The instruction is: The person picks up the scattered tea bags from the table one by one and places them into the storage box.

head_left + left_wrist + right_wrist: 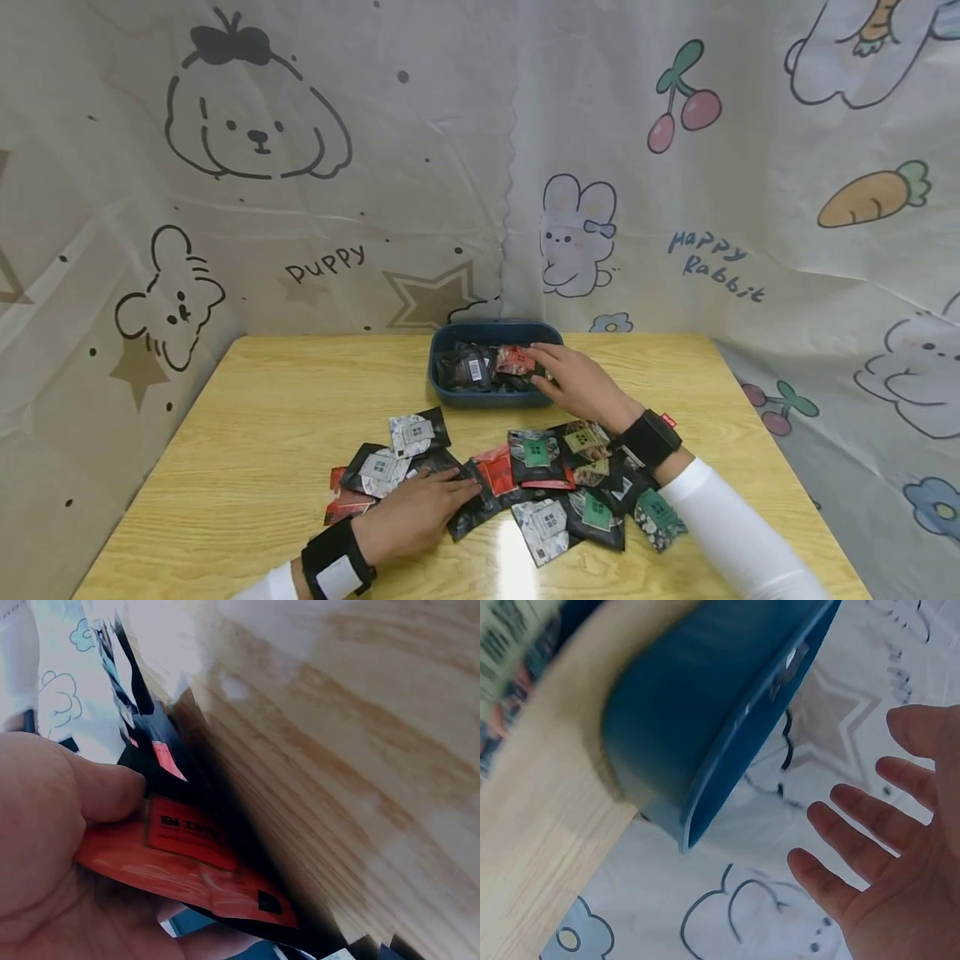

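My left hand point(420, 510) is low over the packets at the front left of the table. In the left wrist view its thumb point(112, 791) lies against a glossy red packet point(187, 851), with the fingers on the far side, gripping it. My right hand point(581, 385) is over the right end of a dark blue bin point(491, 400), its fingers spread and holding nothing. A red packet point(516, 360) lies in the bin close by those fingertips, on top of several black packets point(461, 371). The right wrist view shows the empty palm point(900, 900) beside the bin's rim.
Several flat packets with green labels point(536, 452), a yellow label point(585, 440) and white fronts point(543, 527) lie overlapping between my arms. More white-and-black packets point(416, 433) lie beyond my left hand. A patterned curtain point(450, 167) hangs behind the wooden table point(300, 383).
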Demonstrator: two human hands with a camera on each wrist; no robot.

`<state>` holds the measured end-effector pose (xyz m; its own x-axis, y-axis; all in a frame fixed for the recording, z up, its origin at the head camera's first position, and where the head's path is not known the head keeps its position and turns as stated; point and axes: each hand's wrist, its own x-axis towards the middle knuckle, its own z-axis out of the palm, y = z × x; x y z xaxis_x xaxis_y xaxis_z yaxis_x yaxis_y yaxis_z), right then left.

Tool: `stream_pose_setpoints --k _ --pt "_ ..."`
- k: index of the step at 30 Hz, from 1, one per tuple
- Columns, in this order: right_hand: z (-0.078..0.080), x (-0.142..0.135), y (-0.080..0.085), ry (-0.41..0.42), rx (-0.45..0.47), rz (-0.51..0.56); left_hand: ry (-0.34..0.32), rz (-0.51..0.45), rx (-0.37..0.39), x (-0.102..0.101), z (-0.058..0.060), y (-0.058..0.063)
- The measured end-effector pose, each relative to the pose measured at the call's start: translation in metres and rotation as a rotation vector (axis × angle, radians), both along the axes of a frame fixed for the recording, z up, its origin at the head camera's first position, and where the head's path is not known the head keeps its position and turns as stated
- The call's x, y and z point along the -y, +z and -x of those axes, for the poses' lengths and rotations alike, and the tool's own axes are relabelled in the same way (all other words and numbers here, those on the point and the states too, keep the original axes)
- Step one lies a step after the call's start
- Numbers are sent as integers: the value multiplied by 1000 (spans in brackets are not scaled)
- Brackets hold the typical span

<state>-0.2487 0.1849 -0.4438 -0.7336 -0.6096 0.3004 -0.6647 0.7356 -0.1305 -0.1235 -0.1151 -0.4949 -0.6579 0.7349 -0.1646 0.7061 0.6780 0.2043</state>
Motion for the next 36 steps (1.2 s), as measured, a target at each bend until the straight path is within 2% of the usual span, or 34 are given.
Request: stream_pose_setpoints --k 4,6,9,11,14,18,22,25,28,33,36 --pt "-30 -7 -11 67 -51 -25 7 -53 -30 0 4 9" --pt "-43 -11 -19 89 -10 -45 17 -74 -47 0 8 16" --pt "-57 -14 -34 98 127 -96 48 -113 -64 1 14 30" --pt "-62 -15 -43 99 216 -148 69 -143 -77 2 19 40" --pt "-66 -16 -57 99 291 -204 90 -186 -121 3 29 54" --pt "-67 -16 -63 100 326 -209 84 -243 -248 4 47 69" --pt "-67 -14 -62 104 331 -204 63 -283 -375 2 70 80" --pt "-67 -12 -62 112 300 -186 62 -272 -455 -5 90 84" --pt "-67 -10 -63 116 256 -163 65 -240 -499 -12 110 86" --pt "-69 -10 -61 110 205 -133 67 -197 -514 -22 139 83" --pt "-74 -13 -56 102 182 -124 80 -196 -506 -27 155 76"
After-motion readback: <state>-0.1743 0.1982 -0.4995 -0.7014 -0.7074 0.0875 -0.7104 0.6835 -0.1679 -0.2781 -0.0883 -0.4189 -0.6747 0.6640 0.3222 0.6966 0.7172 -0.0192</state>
